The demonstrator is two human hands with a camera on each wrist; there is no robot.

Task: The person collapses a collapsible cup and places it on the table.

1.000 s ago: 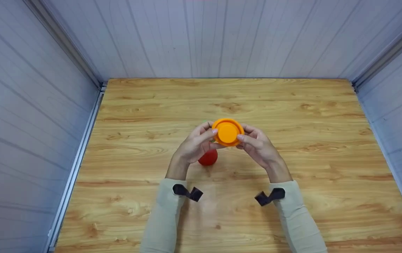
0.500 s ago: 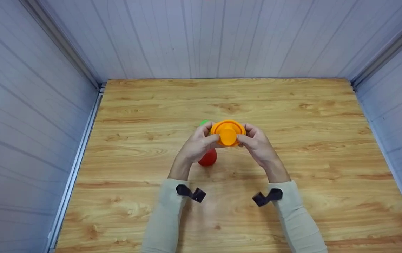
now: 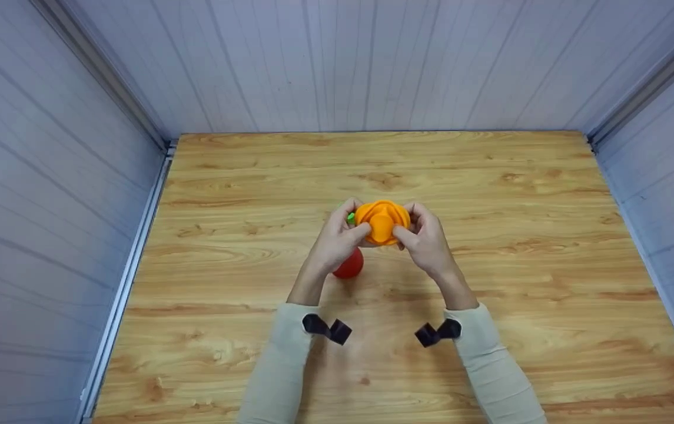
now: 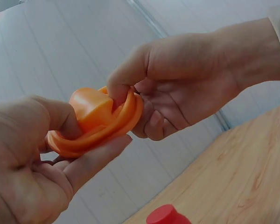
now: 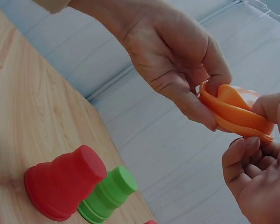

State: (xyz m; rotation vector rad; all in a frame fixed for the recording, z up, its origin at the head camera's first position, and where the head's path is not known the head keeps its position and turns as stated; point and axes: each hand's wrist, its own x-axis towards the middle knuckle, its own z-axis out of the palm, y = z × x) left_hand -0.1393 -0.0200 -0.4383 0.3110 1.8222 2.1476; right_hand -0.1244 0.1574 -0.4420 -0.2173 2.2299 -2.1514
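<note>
An orange collapsible cup [image 3: 381, 224] is held up over the table between both hands. Its folded rim is bent out of round, and its round middle bulges up between the thumbs. My left hand [image 3: 337, 238] pinches the left side, thumb on top and fingers beneath. On the opposite side my right hand [image 3: 431, 244] grips it the same way. In the right wrist view a red cup [image 5: 65, 182] stands upside down on the table, with a green cup [image 5: 108, 195] close beside it. From the head, the left hand hides much of both.
The wood-grained table [image 3: 525, 235] reaches to white panel walls [image 3: 342, 65] at the back and sides. A bit of another red thing [image 5: 150, 222] shows at the bottom edge of the right wrist view. Small black mounts [image 3: 328, 328] sit on both sleeves.
The orange cup was flat and round a second ago; now its rim is buckled and its middle pushed out. Both hands have drawn slightly closer together, thumbs moving inward.
</note>
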